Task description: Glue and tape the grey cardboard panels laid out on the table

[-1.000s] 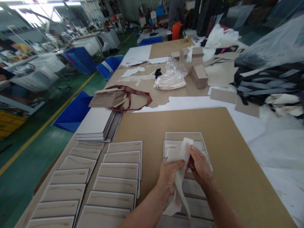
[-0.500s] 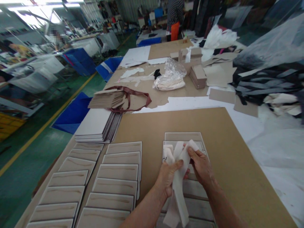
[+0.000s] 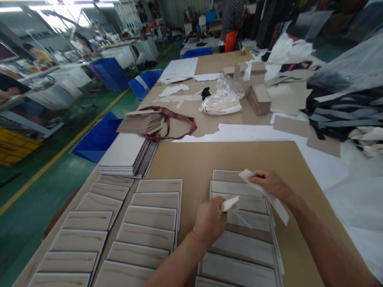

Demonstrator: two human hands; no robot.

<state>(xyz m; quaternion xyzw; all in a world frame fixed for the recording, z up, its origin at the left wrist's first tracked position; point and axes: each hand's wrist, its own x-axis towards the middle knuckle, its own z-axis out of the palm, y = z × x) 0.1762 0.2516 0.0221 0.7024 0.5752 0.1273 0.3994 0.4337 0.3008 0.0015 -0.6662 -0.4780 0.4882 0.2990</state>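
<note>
My left hand (image 3: 211, 219) is closed around a folded bundle of white strips (image 3: 229, 204), whose end sticks out past the thumb. To the right, my right hand (image 3: 271, 184) pinches one white strip (image 3: 277, 207) that hangs down toward the board. Both hands are over the right column of overlapping flat panels (image 3: 239, 247), which have pale faces and dark edges. Two more columns of overlapping panels lie to the left, the nearer one (image 3: 149, 215) and the outer one (image 3: 85, 221), each panel marked with a brownish streak. The strips' material is unclear.
A stack of white-topped boards (image 3: 121, 153) stands at the left edge, with brown card pieces (image 3: 140, 122) and a dark red strap (image 3: 191, 125) behind it. Farther back sits a clear plastic bag (image 3: 223, 99). Dark webbing (image 3: 350, 107) is heaped at right. Blue bins (image 3: 97, 137) stand beside the table.
My hands have moved apart. The right one has drawn a single strip away to the right, while the left keeps the bundle. The camera view has shifted slightly.
</note>
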